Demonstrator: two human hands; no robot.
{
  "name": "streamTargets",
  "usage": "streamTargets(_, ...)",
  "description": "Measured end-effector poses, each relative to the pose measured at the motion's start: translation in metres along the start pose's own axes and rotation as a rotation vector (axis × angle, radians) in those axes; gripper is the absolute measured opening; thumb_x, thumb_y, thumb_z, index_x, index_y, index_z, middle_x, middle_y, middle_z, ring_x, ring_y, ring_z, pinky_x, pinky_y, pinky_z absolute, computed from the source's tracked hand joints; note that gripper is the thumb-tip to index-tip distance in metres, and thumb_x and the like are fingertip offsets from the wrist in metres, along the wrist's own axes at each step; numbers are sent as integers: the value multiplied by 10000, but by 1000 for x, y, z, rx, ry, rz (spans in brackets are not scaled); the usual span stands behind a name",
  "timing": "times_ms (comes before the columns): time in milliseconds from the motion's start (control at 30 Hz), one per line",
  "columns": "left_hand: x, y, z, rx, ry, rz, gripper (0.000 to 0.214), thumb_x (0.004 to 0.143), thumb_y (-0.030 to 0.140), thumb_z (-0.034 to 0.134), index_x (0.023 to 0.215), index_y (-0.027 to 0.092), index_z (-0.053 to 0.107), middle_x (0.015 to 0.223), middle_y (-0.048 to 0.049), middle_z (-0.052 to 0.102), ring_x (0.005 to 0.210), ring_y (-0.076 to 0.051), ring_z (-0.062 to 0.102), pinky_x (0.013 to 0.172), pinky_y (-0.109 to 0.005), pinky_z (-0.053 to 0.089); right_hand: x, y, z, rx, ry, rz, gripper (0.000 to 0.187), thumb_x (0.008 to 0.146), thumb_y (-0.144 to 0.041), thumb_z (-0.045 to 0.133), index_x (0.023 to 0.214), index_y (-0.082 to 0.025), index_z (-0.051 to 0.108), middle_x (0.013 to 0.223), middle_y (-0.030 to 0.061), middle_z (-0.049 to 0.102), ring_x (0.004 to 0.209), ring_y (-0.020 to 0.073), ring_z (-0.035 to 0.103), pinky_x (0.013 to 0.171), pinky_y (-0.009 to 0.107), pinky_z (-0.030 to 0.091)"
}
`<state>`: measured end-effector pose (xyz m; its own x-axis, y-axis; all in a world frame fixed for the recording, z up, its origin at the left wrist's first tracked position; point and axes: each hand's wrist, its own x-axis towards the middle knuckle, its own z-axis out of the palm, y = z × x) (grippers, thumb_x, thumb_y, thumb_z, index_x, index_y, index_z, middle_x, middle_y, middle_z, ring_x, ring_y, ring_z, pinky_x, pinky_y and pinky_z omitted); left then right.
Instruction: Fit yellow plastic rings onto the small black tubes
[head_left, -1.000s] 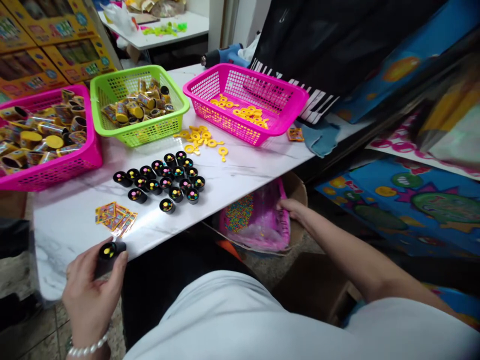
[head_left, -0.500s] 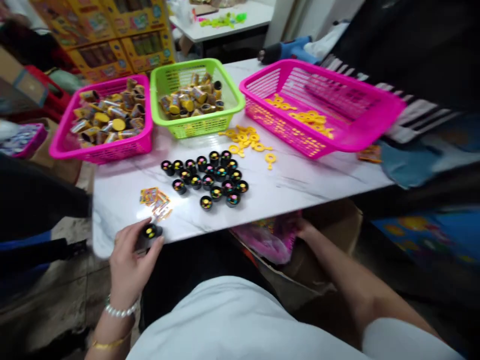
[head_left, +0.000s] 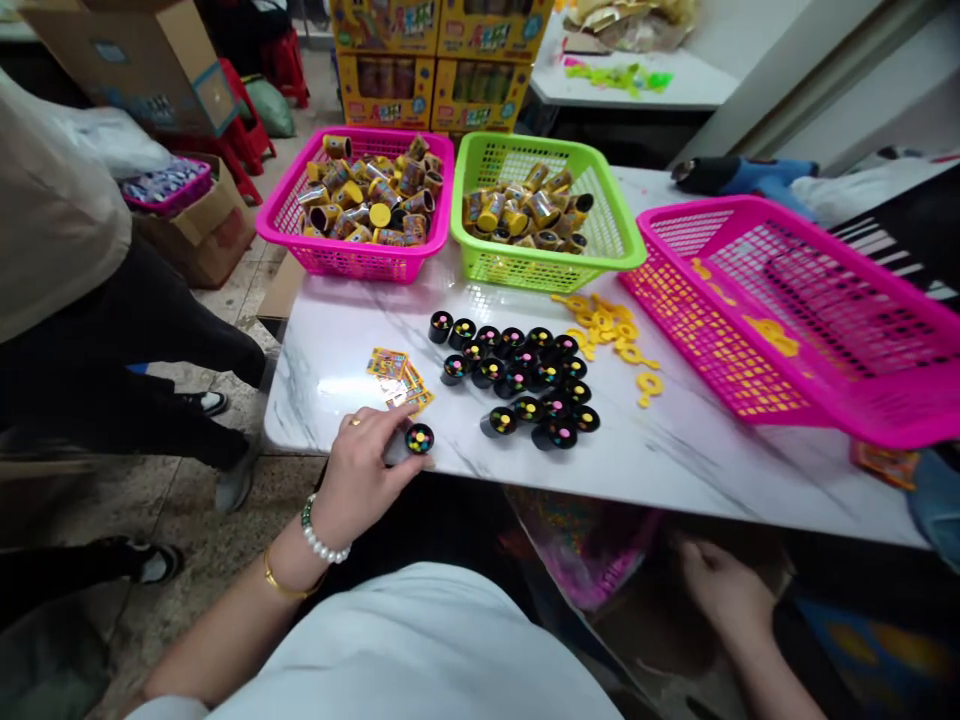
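Note:
My left hand (head_left: pixel 367 468) rests at the table's front edge, thumb and fingers closed around a small black cup (head_left: pixel 419 440) with coloured beads in it. Just behind that cup lies a little pile of orange printed cards (head_left: pixel 401 377). Several like black cups (head_left: pixel 517 378) with coloured bits inside stand grouped to its right. Below the tabletop is my right hand (head_left: pixel 726 590), fingers curled in; whether anything is between them is too dark to see. Left of it, a pink and clear plastic bag (head_left: pixel 600 575) lies in a cardboard box.
A pink basket (head_left: pixel 360 262) and a green basket (head_left: pixel 525 268) hold small brown-yellow tubes. Yellow ring-shaped pieces (head_left: pixel 606 325) lie before a larger pink basket (head_left: pixel 720 370). A blue heat gun (head_left: pixel 750 175) lies behind. A person in dark trousers (head_left: pixel 187 320) stands left.
The view has swung left, so the table appears further right. My right hand has come away from the pink bag it was touching. My left hand still keeps hold of the black cup.

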<state>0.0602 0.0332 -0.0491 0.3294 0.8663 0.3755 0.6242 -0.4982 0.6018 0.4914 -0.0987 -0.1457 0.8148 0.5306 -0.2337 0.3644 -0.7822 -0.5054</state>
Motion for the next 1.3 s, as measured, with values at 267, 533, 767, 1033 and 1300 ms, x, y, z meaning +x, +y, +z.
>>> streamTargets(267, -5, -9, -12, -89, -58, 41, 340, 770, 178, 813, 1078, 157, 669, 974, -63, 741, 916, -228, 632, 832, -377, 464, -179, -135, 25, 633, -905, -332, 259, 807, -429, 766, 927, -200, 773, 815, 34, 634, 494, 101, 591, 442, 234, 512)
streamTargets(533, -13, -14, -18, -154, -71, 15, 276, 800, 144, 775, 1054, 186, 676, 976, -28, 759, 889, -205, 635, 828, -370, 437, -189, -249, 63, 707, -971, -520, 337, 766, -364, 812, 1065, -218, 764, 709, -21, 613, 438, 70, 563, 402, 190, 500)
streamTargets(767, -14, -14, -18, -158, -68, -15, 222, 842, 233, 751, 1050, 169, 703, 977, -64, 712, 920, -214, 602, 851, -375, 444, -187, -254, 68, 565, -1040, -353, 379, 751, -461, 810, 950, -171, 670, 381, -88, 486, 279, 58, 364, 284, 138, 242)
streamTargets(1033, -12, -16, -17, -126, -152, -36, 187, 873, 281, 719, 1040, 196, 728, 829, -37, 675, 831, -201, 593, 787, -352, 421, -193, -260, 69, 611, -972, -341, 326, 725, -438, 831, 776, -182, 634, 429, -81, 487, 293, 38, 332, 292, 150, 189)
streamTargets(1300, -5, 1, -36, -356, -301, -277, 139, 900, 270, 649, 989, 195, 726, 688, 3, 664, 637, -143, 604, 613, -261, 426, -190, -260, 66, 510, -1036, -316, 400, 746, -496, 812, 824, -196, 560, 471, -95, 504, 287, 33, 353, 287, 135, 214)
